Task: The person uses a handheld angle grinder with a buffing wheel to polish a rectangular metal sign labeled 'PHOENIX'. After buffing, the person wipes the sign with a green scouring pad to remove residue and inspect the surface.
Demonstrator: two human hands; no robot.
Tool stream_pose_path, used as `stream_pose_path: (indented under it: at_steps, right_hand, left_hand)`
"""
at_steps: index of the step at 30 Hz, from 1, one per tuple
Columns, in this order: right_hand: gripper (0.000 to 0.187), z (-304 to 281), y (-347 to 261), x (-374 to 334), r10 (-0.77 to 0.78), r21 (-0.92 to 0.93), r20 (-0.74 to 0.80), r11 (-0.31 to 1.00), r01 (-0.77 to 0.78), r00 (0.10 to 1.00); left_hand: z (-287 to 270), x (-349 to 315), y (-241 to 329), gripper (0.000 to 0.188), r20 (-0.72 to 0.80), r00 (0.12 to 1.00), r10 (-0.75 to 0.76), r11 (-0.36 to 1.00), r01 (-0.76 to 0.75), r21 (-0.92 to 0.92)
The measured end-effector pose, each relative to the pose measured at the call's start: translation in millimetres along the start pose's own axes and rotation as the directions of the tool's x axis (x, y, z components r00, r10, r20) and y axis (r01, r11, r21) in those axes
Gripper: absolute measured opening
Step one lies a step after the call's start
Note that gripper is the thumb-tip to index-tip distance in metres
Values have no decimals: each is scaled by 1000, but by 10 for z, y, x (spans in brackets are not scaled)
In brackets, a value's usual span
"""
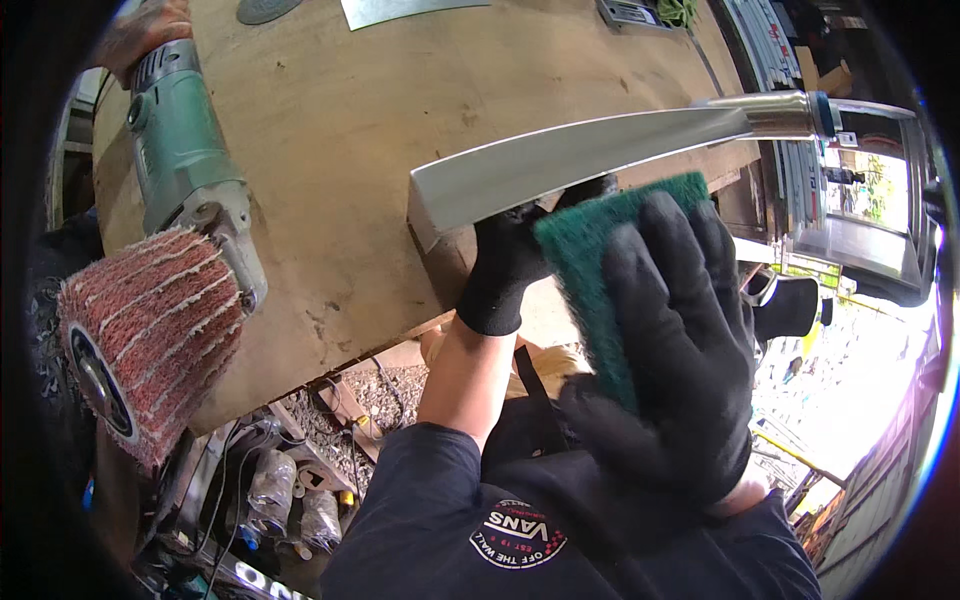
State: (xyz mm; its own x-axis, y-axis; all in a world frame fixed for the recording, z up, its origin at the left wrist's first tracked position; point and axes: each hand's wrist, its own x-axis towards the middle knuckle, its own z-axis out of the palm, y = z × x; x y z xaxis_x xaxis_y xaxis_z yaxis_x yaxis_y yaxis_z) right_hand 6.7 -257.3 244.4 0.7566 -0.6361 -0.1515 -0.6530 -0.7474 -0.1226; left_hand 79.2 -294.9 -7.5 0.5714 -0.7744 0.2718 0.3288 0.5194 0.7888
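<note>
A long, pale, brushed-metal box-shaped piece [560,160] stretches across the middle, above the table's near edge. My left hand [508,262], in a black glove, grips it from below; the metal hides part of its fingers. In front of that piece, a green scouring pad [580,260] is tilted up. My black-gloved right hand [685,340] holds this pad, fingers laid along its face and thumb near its lower edge, slightly blurred. Whether the pad touches the metal, I cannot tell. At the metal piece's right end shows a shiny cylinder [775,115] with a dark blue end.
A green power tool [180,140] with a wide red abrasive drum [160,340] stands at the left of the wooden table [330,130]. A reddish-brown shape [140,35] adjoins its top. Behind lie a metal sheet [410,8] and a grey disc [265,8]. Cables and plastic-wrapped items [270,485] lie below left.
</note>
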Motion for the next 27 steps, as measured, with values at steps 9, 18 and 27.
stream_pose_path:
  at_steps: [9,18,27]
  right_hand:
    - [76,483,-36,561,-20,-14,-184,1000,18,983]
    - [76,445,9,631,-71,-12,-190,998,70,979]
    - [76,475,-31,600,-77,-73,-193,995,64,978]
  left_hand:
    - [-164,-95,104,29,172,945,-277,784,326,-529]
    - [-124,-78,51,33,251,917,-309,538,386,-749]
    - [-133,-96,-14,37,408,864,-296,59,443,-894]
